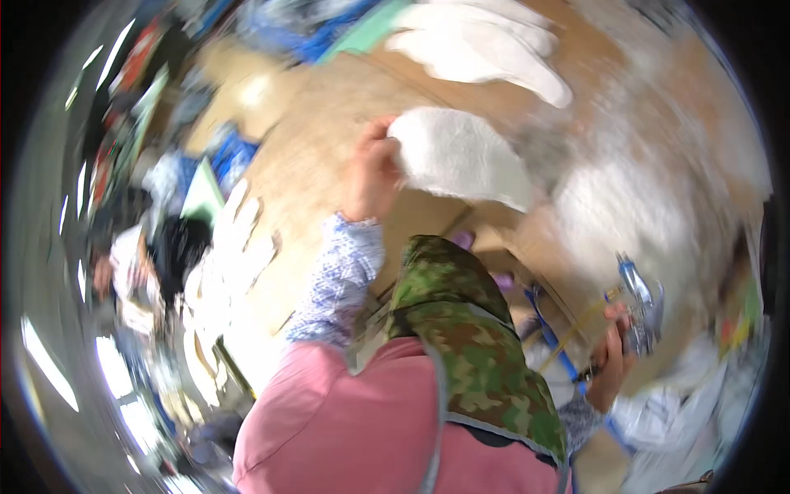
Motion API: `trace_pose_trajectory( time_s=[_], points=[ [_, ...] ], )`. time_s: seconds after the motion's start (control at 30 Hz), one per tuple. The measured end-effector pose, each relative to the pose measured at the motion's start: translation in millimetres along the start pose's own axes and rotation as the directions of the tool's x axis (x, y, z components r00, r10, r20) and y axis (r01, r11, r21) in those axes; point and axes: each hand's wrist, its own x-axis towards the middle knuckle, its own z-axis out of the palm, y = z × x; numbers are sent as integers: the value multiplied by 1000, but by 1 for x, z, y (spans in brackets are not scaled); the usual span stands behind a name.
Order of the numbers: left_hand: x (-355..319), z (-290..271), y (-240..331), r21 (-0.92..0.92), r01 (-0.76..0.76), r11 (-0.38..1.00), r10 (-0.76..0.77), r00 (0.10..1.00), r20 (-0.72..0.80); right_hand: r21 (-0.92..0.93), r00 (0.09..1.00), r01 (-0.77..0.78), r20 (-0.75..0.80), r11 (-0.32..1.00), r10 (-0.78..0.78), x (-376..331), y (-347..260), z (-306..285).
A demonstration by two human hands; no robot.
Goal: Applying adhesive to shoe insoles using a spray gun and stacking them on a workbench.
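Note:
My left hand [374, 169] pinches the left edge of a white, curved piece of soft padding [461, 156], holding it up in front of me. The padding's right end hangs free over a brown work surface [304, 140]. Low on the right, my right hand [609, 358] is closed around a silver spray gun [642, 305], its nozzle end pointing away from me. A blue hose [559, 354] runs close beside that hand. Motion blur softens the picture, and my right fingers are partly hidden by the gun.
More white padding pieces [485, 45] are stacked at the far edge, and others [234, 272] lie to the left. White fluffy residue [617, 206] covers the surface at right. Blue plastic bags [288, 29] sit far left, and a clear plastic bag [675, 416] lies near right.

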Motion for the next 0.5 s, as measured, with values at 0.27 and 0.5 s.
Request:
trace_pose_trajectory(
  time_s=[0.27,0.5],
  points=[
    [-73,-248,-1,-28,-88,996,56,810,-583,-264,923,164,382,950,-53,10,-9,105],
    [-211,-341,-13,-49,-87,995,11,581,-814,-362,916,133,400,923,25,-26,-43,148]
  ],
)
